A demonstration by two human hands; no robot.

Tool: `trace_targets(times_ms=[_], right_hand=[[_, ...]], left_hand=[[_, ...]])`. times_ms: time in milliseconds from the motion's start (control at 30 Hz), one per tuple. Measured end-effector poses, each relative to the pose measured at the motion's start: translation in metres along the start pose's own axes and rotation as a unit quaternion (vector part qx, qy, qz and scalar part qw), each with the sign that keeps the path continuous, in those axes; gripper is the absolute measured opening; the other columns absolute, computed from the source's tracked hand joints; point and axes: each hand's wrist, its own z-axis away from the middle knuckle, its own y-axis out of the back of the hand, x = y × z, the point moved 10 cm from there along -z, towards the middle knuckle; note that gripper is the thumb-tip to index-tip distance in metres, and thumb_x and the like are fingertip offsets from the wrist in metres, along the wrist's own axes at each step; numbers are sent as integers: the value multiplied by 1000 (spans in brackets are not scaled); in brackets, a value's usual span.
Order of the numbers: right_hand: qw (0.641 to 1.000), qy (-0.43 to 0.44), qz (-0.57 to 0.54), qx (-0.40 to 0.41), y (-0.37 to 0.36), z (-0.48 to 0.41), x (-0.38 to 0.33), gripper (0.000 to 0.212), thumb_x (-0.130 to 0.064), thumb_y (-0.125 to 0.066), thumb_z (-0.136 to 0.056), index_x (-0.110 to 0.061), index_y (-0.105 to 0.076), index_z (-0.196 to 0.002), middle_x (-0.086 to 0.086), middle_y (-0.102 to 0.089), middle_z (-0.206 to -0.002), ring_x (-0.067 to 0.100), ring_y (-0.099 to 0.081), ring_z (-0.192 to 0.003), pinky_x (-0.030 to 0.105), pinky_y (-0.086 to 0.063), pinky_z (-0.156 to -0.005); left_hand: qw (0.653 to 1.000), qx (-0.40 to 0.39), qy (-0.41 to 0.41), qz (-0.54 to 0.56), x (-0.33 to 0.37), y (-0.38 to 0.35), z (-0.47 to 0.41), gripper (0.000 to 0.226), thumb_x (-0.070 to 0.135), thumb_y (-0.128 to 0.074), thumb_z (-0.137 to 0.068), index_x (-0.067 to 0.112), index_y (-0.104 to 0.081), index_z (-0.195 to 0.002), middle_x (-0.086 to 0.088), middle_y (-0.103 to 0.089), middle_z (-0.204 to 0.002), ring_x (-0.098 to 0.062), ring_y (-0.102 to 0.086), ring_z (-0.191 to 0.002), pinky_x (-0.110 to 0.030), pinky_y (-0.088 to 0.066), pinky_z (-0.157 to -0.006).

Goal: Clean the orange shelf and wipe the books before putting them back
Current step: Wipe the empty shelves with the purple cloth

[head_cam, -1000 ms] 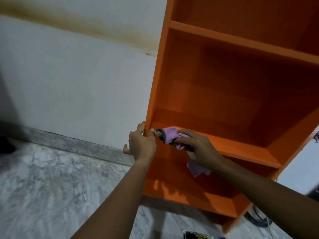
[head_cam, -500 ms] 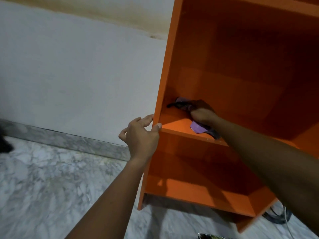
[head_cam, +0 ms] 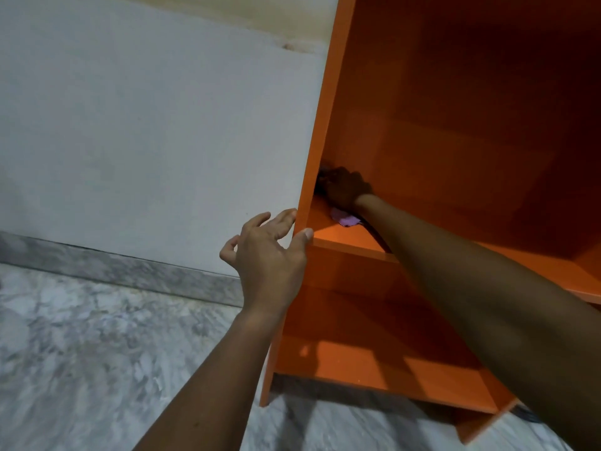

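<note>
A plain white wall (head_cam: 146,125), matt and smooth, fills the view from 9 to 12 o'clock, with a brownish blotchy stain (head_cam: 302,43) along its top near 12 o'clock. Below it runs a straight band of grey veined stone skirting (head_cam: 130,271), and from 7 to 9 o'clock spreads a polished marble floor (head_cam: 81,353), white with cloudy grey veins.

Just at 7 o'clock of the middle, the left hand (head_cam: 270,258) reaches up from a bare forearm. Its fingers are spread and loose. The thumb tip rests on the front edge of the shelf's side board and the forefinger tip touches the board's outer face; the other fingers hang lightly curled in the air.

The shelf (head_cam: 325,125) takes up the whole right half, from 12 to 5 o'clock. It is a tall box of flat, glossy orange boards with square edges, its back in deep shade, standing on the floor just beside the wall.

At 2 o'clock of the left hand, well apart from it, the right hand (head_cam: 346,188) sits in the shaded back left corner of the middle compartment. It is bunched, knuckles up, over a soft purple cloth (head_cam: 344,219), pressing it onto the board. A crumpled tail of the cloth pokes out under the wrist.

At 5 o'clock a dark cable (head_cam: 528,415) lies on the floor behind the shelf's foot.
</note>
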Motion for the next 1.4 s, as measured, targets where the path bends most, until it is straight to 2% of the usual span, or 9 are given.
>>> trace_targets(times_ms=[267,567,700,833,933,1067,1133,1200,1400], right_hand=[[993,85,-76,27,16,89,-28,37,-44,-31,-103,-35,-61,-85,-7,-68,-96,16,-65,-85,44,-55,-80],[957,242,-48,156,32,193,-50,29,-42,-47,-102,-30,-68,-118,-8,-63,-122,18,-55,-101,36,-44,-81],[931,213,-188,229,46,191,-35,19,-23,-60,-97,-18,-75,-107,-3,-70,-111,18,-63,-97,37,-49,-80],[818,35,-513,256,63,169,-29,28,-16,-55,-103,-8,-70,-126,6,-72,-122,22,-67,-114,40,-56,-98],[759,66,-582,284,89,162,-70,30,-16,-50,-106,-7,-65,-130,3,-70,-125,15,-65,-117,33,-52,-104],[828,92,-451,321,80,184,-79,28,-17,-44,-108,-10,-67,-123,-11,-61,-108,-17,-57,-93,10,-45,-84],[919,92,-277,264,52,184,-70,25,-19,-42,-107,-14,-66,-106,-2,-64,-100,1,-61,-87,31,-46,-78],[969,66,-68,228,32,182,-59,29,-25,-39,-106,-14,-65,-106,8,-65,-105,27,-62,-99,46,-41,-95],[950,98,125,268,39,191,-58,38,-39,-32,-100,-21,-66,-99,7,-66,-103,29,-57,-106,62,-18,-117]], left_hand=[[999,-16,26,-20,7,2,6,40,44,-67,-93,26,-69,-128,2,-64,-136,-14,-43,-138,-45,-18,-112],[995,-88,48,-19,-5,-5,21,45,50,-37,-104,33,-58,-141,-4,-61,-139,-25,-47,-136,-50,-20,-113],[984,-96,118,96,-1,4,30,39,57,-29,-104,46,-65,-109,15,-64,-116,-19,-50,-125,-52,-19,-116],[972,-84,143,168,8,4,32,70,73,-15,-88,41,-66,-125,6,-57,-144,-22,-44,-139,-60,-19,-121],[957,-76,171,221,0,-4,36,91,89,-13,-78,35,-67,-129,2,-62,-140,-22,-51,-134,-61,-23,-119],[950,-74,175,248,-5,-6,37,74,88,-16,-80,44,-73,-100,10,-72,-117,-19,-58,-123,-60,-29,-117],[962,-56,149,222,0,-1,36,75,73,-14,-89,36,-70,-120,9,-65,-132,-12,-49,-130,-59,-18,-122],[983,-34,102,148,8,3,37,69,64,-14,-98,33,-65,-131,9,-60,-138,-8,-44,-131,-55,-12,-121],[986,-9,-138,-92,53,-8,61,64,57,-17,-100,28,-54,-144,7,-45,-156,-16,-15,-154,-52,-5,-117]])
